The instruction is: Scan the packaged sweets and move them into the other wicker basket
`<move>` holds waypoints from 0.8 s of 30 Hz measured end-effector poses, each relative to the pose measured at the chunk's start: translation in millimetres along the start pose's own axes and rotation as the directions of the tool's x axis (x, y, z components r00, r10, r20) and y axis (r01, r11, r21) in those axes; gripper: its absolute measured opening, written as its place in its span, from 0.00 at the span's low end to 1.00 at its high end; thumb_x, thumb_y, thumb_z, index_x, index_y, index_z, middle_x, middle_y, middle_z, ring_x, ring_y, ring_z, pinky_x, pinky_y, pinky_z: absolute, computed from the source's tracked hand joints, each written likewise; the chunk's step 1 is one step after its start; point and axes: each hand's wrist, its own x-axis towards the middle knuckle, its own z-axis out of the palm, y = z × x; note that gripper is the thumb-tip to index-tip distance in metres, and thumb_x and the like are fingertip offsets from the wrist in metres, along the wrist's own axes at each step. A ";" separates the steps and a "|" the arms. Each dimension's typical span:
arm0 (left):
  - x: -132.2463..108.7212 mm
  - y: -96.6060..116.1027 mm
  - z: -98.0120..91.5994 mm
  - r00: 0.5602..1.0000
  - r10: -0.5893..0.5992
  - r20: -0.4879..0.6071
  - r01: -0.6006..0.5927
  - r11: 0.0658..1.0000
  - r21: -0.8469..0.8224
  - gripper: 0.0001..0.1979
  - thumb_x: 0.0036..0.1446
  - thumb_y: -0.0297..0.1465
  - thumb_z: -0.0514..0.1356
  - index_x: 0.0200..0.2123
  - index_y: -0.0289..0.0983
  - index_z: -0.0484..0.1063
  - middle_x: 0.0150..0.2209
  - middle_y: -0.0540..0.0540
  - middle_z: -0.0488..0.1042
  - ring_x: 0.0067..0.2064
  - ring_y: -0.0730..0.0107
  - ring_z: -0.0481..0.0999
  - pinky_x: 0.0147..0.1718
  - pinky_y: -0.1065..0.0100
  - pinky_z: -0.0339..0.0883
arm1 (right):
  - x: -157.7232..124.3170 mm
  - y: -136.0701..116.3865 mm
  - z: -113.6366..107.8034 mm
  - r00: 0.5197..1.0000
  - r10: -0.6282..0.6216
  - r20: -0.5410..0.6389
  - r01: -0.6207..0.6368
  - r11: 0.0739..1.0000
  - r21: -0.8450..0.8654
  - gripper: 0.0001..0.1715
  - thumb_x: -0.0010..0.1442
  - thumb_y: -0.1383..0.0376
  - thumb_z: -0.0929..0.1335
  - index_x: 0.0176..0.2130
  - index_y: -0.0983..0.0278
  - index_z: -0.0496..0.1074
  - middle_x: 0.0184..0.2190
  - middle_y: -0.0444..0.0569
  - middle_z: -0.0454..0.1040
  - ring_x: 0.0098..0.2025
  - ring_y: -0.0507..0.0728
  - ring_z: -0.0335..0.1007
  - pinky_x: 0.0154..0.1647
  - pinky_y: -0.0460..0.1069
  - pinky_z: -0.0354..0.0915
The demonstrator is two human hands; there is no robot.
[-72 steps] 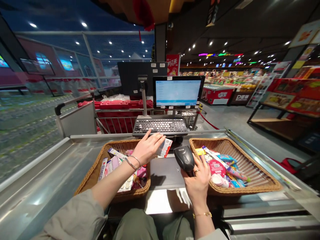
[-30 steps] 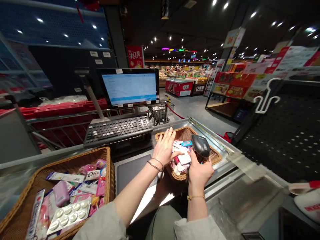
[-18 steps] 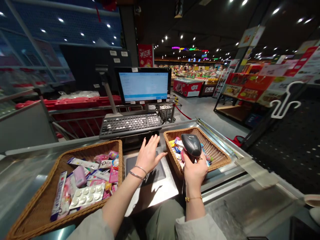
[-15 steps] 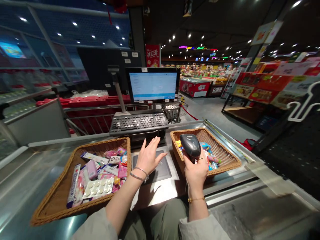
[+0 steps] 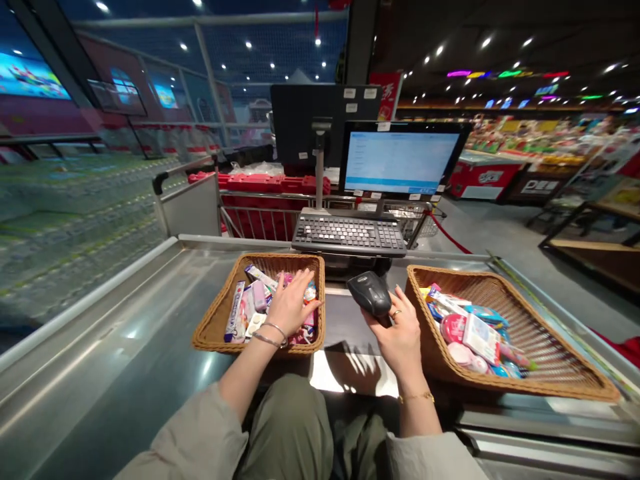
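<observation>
With straight ahead taken as 12 o'clock, a left wicker basket (image 5: 216,327) and a right wicker basket (image 5: 550,360) are set on a steel checkout counter (image 5: 115,333), at 11 o'clock and 1 o'clock. The left hand (image 5: 295,308) is held wide open, its fingers spread, over the packed goods in the left wicker basket; nothing is seen gripped, and whether the fingertips touch the goods cannot be told. The right hand (image 5: 400,340) is partly closed around a black handheld barcode scanner (image 5: 370,293), which is held between the baskets, its head angled towards 11 o'clock. A long white carton (image 5: 235,312) is lying in the left wicker basket, and a round pink tub (image 5: 453,328) and a white card-backed packet (image 5: 481,339) are lying in the right wicker basket. A keyboard (image 5: 349,233) is placed at 12 o'clock, with a monitor (image 5: 400,160) beyond it.
</observation>
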 end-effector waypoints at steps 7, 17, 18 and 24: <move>-17.1 -59.2 -2.7 0.985 0.025 0.173 -0.034 0.998 0.048 0.29 0.62 0.39 0.58 0.64 0.39 0.59 0.64 0.35 0.65 0.67 0.54 0.61 0.65 0.38 0.40 | -1.4 -10.9 21.8 0.986 -0.055 0.157 0.057 0.998 -0.012 0.12 0.54 0.59 0.70 0.38 0.60 0.78 0.51 0.52 0.77 0.64 0.66 0.60 0.62 0.68 0.57; -6.6 -103.9 10.4 0.901 0.112 0.419 -0.179 0.976 0.126 0.28 0.55 0.32 0.65 0.59 0.41 0.65 0.64 0.37 0.65 0.66 0.54 0.61 0.64 0.38 0.42 | -11.3 -10.1 40.1 0.977 -0.042 0.209 0.040 0.999 0.012 0.10 0.54 0.60 0.70 0.37 0.60 0.78 0.51 0.51 0.77 0.65 0.66 0.60 0.63 0.66 0.57; -5.1 -107.3 12.4 0.894 0.124 0.430 -0.196 0.972 0.127 0.27 0.54 0.31 0.66 0.58 0.42 0.66 0.63 0.38 0.66 0.66 0.54 0.62 0.64 0.38 0.42 | -12.0 -9.5 41.4 0.976 -0.043 0.213 0.042 0.999 0.011 0.10 0.54 0.60 0.70 0.37 0.60 0.78 0.51 0.51 0.77 0.65 0.66 0.59 0.63 0.66 0.57; 2.7 -120.2 25.0 0.845 0.187 0.502 -0.257 0.964 0.073 0.24 0.54 0.31 0.66 0.55 0.45 0.69 0.53 0.45 0.77 0.58 0.62 0.73 0.65 0.47 0.45 | -14.7 -5.6 47.9 0.976 -0.069 0.206 0.068 0.998 0.010 0.11 0.54 0.60 0.70 0.39 0.60 0.77 0.51 0.50 0.76 0.65 0.66 0.59 0.63 0.67 0.58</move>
